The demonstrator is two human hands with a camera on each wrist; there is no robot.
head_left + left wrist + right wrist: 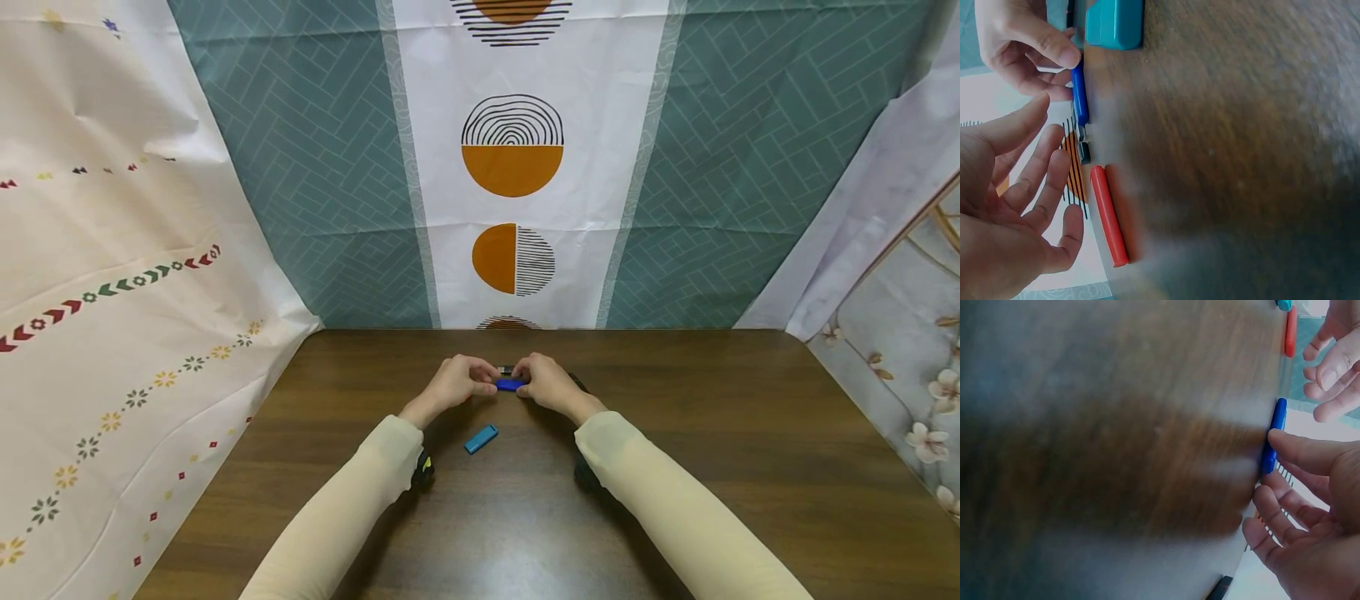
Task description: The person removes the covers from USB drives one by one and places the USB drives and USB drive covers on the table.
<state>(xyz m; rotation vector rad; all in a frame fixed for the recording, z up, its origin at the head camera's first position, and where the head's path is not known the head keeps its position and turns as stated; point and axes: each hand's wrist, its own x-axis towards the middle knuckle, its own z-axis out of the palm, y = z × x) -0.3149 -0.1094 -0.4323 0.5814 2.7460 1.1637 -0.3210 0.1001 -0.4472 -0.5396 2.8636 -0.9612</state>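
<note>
A small blue flat bar [511,385] lies near the back of the table, between the two hands. My right hand [551,385] pinches its right part, thumb [1310,450] on the near side and fingers behind. My left hand [459,383] is beside the bar's left end; in the left wrist view its fingers [1038,137] are spread and hold nothing. Behind the bar shows a small piece with a silver and black end [505,369], partly hidden. A red bar [1109,215] lies near my left hand, hidden from the head view.
A teal rectangular block [481,439] lies nearer on the brown wooden table [705,467]. A thin black item [578,382] shows behind my right wrist. Patterned cloth [510,167] hangs at the table's back edge.
</note>
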